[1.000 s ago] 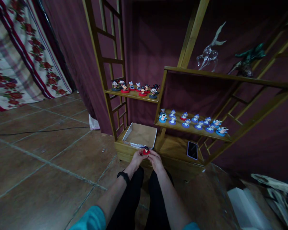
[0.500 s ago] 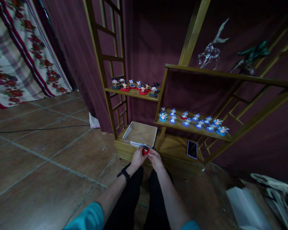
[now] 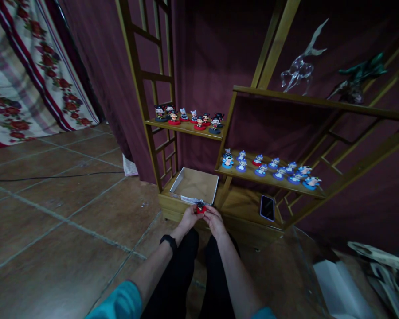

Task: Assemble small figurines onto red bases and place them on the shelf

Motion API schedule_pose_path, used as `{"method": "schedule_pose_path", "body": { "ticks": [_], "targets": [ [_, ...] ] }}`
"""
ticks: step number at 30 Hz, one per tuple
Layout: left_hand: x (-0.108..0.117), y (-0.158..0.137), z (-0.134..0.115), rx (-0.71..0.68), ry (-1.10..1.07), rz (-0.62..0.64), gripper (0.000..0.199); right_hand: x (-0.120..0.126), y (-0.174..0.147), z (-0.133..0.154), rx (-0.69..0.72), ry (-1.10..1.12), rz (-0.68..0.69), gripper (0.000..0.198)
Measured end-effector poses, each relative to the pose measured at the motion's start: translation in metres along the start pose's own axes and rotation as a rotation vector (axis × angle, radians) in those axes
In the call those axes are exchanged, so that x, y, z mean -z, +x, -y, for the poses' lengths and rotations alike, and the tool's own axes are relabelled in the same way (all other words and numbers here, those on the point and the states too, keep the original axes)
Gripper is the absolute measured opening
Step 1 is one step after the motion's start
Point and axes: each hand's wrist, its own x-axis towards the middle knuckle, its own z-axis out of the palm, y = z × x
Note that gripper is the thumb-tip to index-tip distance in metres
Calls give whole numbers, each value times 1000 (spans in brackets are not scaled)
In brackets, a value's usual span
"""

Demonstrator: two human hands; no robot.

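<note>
A small figurine on a red base (image 3: 200, 207) is pinched between the fingertips of my left hand (image 3: 189, 217) and my right hand (image 3: 213, 220), just in front of the low wooden shelf unit (image 3: 176, 208). Right behind it lies an open shallow cardboard box (image 3: 209, 195), nothing visible inside. Several red-based figurines (image 3: 190, 119) stand on the upper left shelf. Several blue-based figurines (image 3: 269, 169) stand on the lower right shelf.
A phone (image 3: 266, 207) lies flat on the bottom board at the right. A glass deer (image 3: 301, 62) and a dark green ornament (image 3: 357, 77) stand on the top shelf. A cable (image 3: 53, 177) crosses the tiled floor. White sheets (image 3: 339, 288) lie at the lower right.
Both hands keep hold of the red-based figurine and have turned it slightly between the fingers. My head has shifted a little, so the shelves sit slightly differently in view.
</note>
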Motion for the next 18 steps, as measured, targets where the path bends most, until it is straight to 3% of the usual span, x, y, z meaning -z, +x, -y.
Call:
{"method": "schedule_pose_path", "body": {
  "ticks": [12, 18],
  "targets": [
    [7, -6, -5, 60, -68, 46, 32, -2, -4, 3, 0, 43, 20, 33],
    [1, -6, -8, 8, 39, -34, 35, -2, -6, 4, -7, 13, -3, 31]
  ]
}}
